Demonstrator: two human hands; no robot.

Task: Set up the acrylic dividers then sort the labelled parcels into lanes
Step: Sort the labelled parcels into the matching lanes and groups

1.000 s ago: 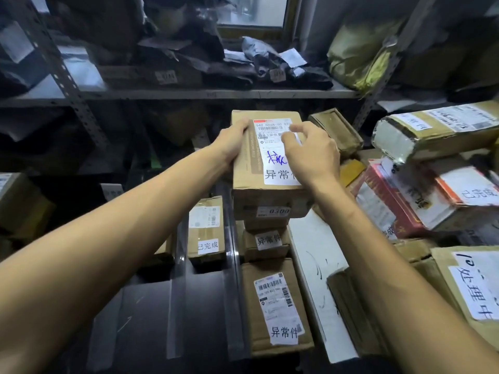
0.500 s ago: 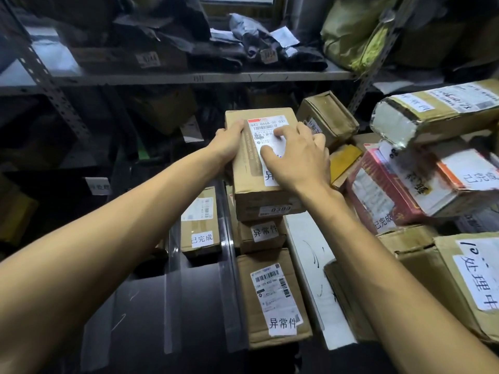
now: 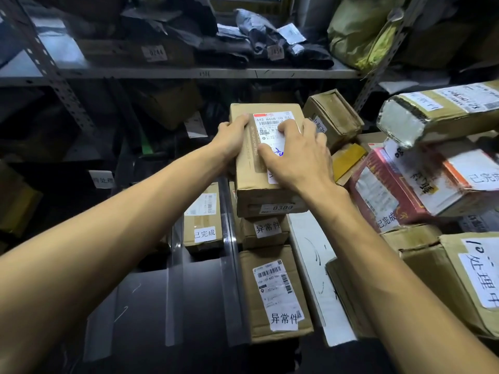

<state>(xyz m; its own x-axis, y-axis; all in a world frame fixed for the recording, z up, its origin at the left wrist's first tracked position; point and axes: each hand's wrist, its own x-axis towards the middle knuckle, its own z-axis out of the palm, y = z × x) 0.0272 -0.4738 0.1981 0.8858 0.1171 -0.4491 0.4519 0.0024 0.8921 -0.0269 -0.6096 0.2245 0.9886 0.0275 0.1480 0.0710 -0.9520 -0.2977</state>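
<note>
Cardboard parcel is clasped at its left edge by the curled fingers of the left hand; the right hand is pressed on its label, fingers spread. It is seated atop a parcel stack beside an acrylic divider. Judged stiff and light, it is best taken by opposite side edges.

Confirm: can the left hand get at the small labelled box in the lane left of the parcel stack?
Probably yes, once freed. The small box lies just below the left hand, top bare, nothing stacked on it. That hand grips the top parcel, so it must let go first.
</note>
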